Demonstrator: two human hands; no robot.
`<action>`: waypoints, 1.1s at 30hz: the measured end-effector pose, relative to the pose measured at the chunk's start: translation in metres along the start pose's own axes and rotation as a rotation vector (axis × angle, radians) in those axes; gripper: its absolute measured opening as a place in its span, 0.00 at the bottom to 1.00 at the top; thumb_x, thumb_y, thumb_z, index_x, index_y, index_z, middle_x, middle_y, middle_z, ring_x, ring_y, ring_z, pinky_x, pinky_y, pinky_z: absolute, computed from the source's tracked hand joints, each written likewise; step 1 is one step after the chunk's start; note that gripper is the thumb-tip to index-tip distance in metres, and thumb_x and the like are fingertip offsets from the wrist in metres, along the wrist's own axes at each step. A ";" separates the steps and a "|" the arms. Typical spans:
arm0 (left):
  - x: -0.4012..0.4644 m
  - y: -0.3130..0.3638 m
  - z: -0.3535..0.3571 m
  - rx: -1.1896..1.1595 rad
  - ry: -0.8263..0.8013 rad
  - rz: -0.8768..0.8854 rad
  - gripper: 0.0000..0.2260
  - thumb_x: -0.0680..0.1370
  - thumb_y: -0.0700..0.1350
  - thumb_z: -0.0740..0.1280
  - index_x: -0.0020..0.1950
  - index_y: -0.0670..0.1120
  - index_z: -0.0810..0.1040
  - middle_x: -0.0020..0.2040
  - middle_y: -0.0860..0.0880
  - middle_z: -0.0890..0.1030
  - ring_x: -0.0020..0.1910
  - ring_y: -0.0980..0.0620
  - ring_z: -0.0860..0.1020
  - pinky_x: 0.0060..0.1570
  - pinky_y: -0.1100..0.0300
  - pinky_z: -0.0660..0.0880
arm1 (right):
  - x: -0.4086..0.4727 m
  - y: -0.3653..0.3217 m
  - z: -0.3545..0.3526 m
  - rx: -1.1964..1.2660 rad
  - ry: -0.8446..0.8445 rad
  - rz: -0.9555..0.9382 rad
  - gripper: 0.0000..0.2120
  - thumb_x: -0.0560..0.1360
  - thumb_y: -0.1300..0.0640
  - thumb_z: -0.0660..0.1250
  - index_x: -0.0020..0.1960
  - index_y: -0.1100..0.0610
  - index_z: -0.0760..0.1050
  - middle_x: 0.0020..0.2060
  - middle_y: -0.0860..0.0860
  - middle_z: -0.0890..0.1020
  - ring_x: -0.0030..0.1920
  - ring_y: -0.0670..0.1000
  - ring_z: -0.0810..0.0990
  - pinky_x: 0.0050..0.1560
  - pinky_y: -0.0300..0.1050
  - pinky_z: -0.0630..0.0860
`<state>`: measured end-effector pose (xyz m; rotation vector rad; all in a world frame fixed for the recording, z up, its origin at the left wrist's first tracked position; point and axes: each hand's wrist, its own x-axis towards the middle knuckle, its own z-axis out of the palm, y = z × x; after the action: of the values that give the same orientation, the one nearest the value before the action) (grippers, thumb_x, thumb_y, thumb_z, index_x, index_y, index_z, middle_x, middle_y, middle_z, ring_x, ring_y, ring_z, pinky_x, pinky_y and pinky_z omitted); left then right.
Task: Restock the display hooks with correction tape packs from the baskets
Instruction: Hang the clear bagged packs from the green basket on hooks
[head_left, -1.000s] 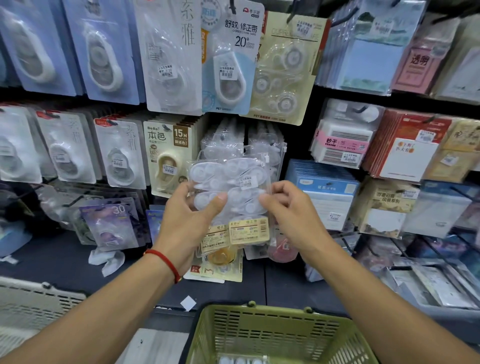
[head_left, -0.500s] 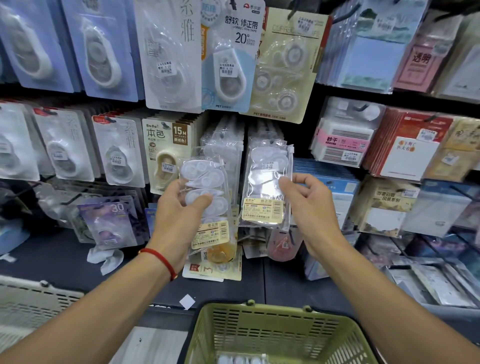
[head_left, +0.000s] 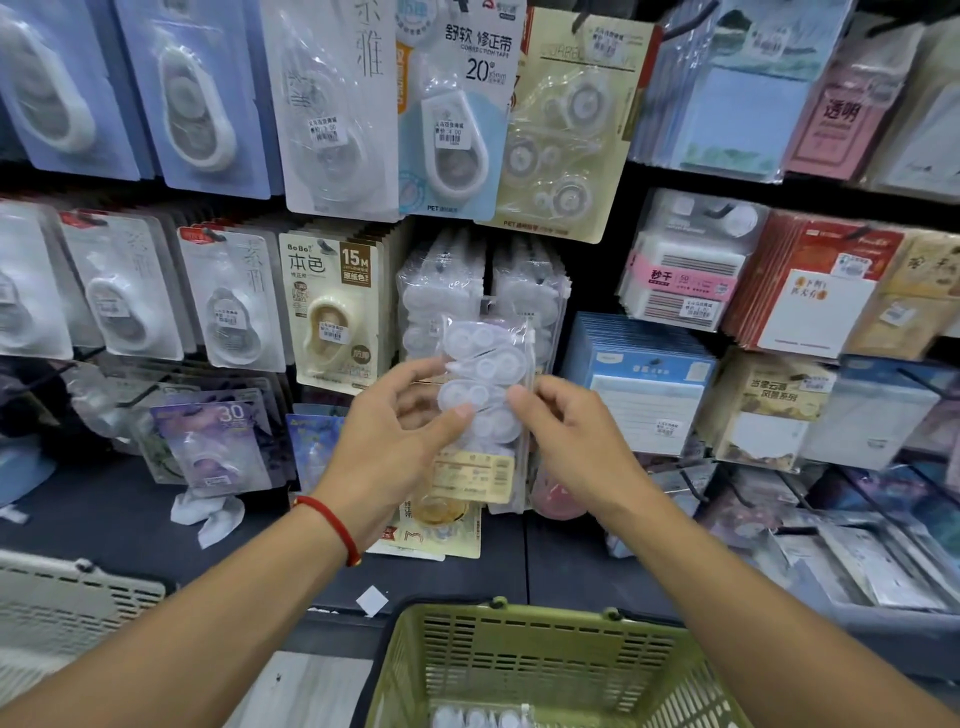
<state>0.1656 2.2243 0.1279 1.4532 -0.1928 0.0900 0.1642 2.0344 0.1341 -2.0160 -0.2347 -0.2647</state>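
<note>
Dark display wall (head_left: 597, 270), packs hung on hooks, crumpled wrapper (head_left: 210, 514) on dark ledge (head_left: 93, 519)

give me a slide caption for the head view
Both hands, left hand and right hand, hold a clear correction tape pack before the display hooks, green basket below.

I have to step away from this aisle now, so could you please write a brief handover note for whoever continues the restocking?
Left hand: grips the clear correction tape pack from its left side.
Right hand: pinches the same pack at its right edge.
The pack is held in front of the two hooks of matching clear packs, not yet hung.
Green basket sits below, with more packs in it.
Left to do: hang this pack, then the ones in the basket.
</note>
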 end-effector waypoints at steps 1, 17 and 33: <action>0.000 0.000 0.000 0.020 -0.022 -0.006 0.21 0.77 0.35 0.74 0.66 0.50 0.79 0.51 0.47 0.85 0.48 0.51 0.85 0.46 0.60 0.83 | 0.001 -0.001 -0.001 0.060 0.052 0.012 0.14 0.86 0.51 0.64 0.43 0.52 0.78 0.31 0.37 0.81 0.31 0.36 0.76 0.35 0.30 0.71; -0.005 -0.004 0.010 0.042 -0.132 -0.011 0.24 0.78 0.27 0.70 0.71 0.46 0.76 0.58 0.38 0.84 0.45 0.41 0.87 0.52 0.51 0.85 | 0.010 -0.012 -0.018 0.199 0.289 0.071 0.27 0.84 0.41 0.63 0.44 0.66 0.76 0.30 0.54 0.73 0.34 0.52 0.71 0.41 0.55 0.72; 0.035 -0.032 -0.013 1.057 -0.119 0.396 0.33 0.77 0.33 0.68 0.81 0.47 0.66 0.85 0.50 0.54 0.84 0.49 0.51 0.81 0.59 0.49 | 0.046 0.026 0.009 -1.082 0.001 -0.294 0.35 0.81 0.56 0.63 0.84 0.53 0.55 0.86 0.54 0.46 0.85 0.55 0.44 0.83 0.56 0.53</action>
<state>0.2069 2.2311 0.1022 2.4559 -0.5889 0.4843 0.2163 2.0330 0.1216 -3.0450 -0.4514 -0.6839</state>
